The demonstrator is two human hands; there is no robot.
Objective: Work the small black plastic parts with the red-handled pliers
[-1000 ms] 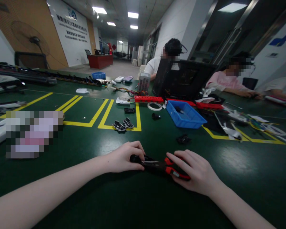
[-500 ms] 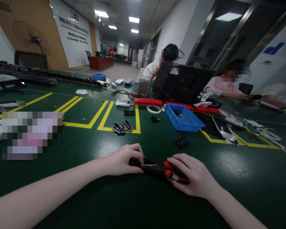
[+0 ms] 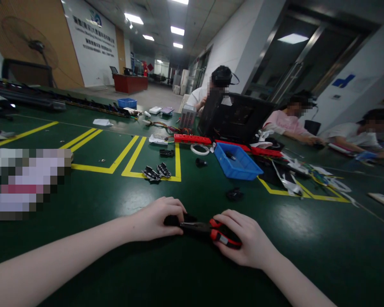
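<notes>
My right hand (image 3: pixel 243 238) is closed around the red and black handles of a pair of pliers (image 3: pixel 198 227). The jaws point left and reach a small black part (image 3: pixel 171 220), which my left hand (image 3: pixel 161 217) pinches between thumb and fingers. Whether the jaws grip the part cannot be made out, as my fingers partly cover it. Past my hands on the green table lie a dark piece (image 3: pixel 234 194), a short black cylinder-like piece (image 3: pixel 201 162), a black part (image 3: pixel 167 153) and two black-and-silver pieces (image 3: pixel 156 172).
A blue bin (image 3: pixel 238 164) with a dark item inside stands beyond my right hand. Red power strips (image 3: pixel 192 138), a white ring (image 3: pixel 200 149) and a large black case (image 3: pixel 237 117) are behind. Co-workers (image 3: pixel 291 119) sit across the green table (image 3: pixel 115 273).
The whole view has shifted, so the table items and both hands appear a little further left. Both hands keep their holds on the pliers and the black part.
</notes>
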